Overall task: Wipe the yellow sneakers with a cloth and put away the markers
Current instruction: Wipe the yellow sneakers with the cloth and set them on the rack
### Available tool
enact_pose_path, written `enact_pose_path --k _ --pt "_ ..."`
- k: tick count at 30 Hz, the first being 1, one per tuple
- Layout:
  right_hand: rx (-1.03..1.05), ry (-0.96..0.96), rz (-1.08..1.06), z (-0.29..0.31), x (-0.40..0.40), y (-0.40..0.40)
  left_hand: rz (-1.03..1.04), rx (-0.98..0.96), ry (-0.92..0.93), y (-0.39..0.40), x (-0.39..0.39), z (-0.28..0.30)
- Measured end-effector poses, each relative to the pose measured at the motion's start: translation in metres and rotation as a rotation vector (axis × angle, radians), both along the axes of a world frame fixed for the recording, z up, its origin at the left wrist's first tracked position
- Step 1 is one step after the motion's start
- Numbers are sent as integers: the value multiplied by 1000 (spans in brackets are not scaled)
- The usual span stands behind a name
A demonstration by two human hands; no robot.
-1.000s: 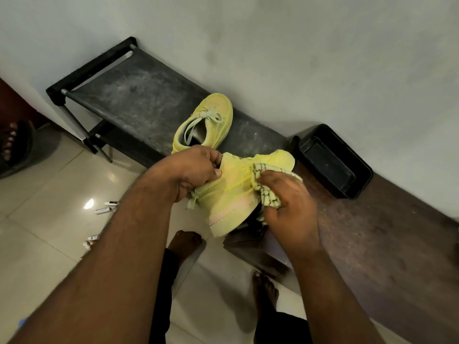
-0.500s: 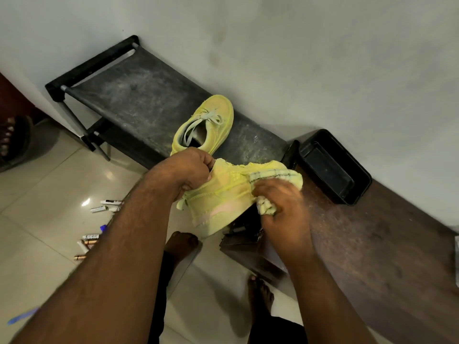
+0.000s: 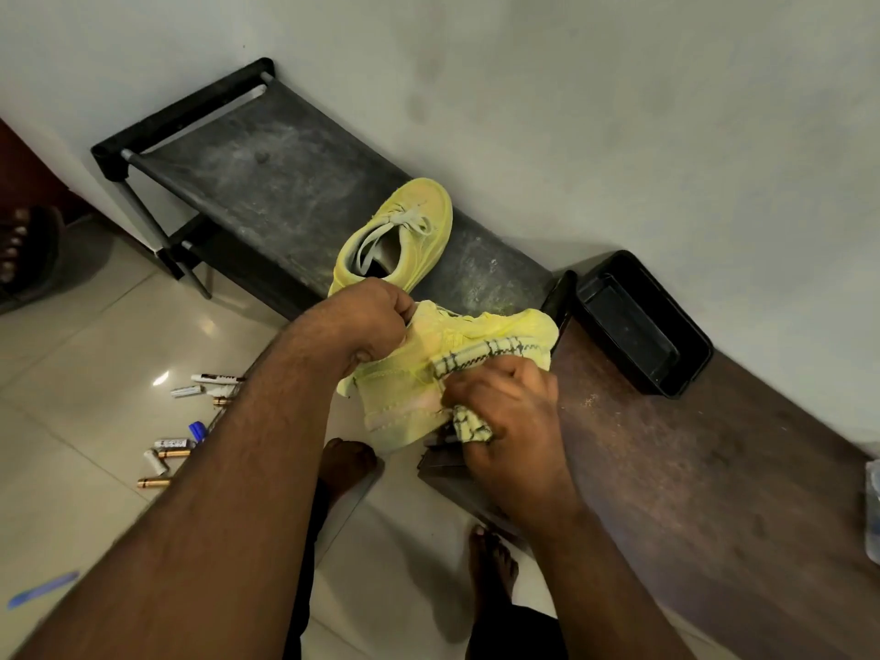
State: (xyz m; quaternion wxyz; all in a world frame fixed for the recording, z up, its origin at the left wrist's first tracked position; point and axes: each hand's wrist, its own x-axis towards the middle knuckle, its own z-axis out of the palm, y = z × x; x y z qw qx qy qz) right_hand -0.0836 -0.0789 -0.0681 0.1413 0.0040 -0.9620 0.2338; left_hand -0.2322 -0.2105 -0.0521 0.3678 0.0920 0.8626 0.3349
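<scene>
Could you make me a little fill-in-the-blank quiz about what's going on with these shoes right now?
1. The right hand presses a checked yellow cloth against the yellow sneaker that the ____ hand steadies.
2. The second yellow sneaker rests on the dusty black ____.
3. The scattered markers lie on the tiled ____.
4. The black rectangular plastic tray sits on the brown wooden ____.

Missing words: left; rack; floor; bench

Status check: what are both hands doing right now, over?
Left hand grips sneaker; right hand presses cloth on it. Second sneaker waits on rack. Markers on floor, nothing blocking.
</scene>
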Motion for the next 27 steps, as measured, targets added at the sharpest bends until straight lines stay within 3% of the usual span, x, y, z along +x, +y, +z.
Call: enact_pose_path --k 2,8,13,15,21,27 --pt "51 -3 16 0 -2 1 0 10 5 0 2 0" --pt "41 -30 -257 -1 -8 24 10 45 7 1 4 3" --pt "48 -10 -26 1 -5 1 29 14 23 1 3 3" --pt "86 -26 -29 1 -5 8 43 24 22 2 4 3" --pt "97 -89 -325 -1 -6 34 47 49 17 5 5 3" --pt "-9 -13 48 1 1 1 29 69 18 1 3 2"
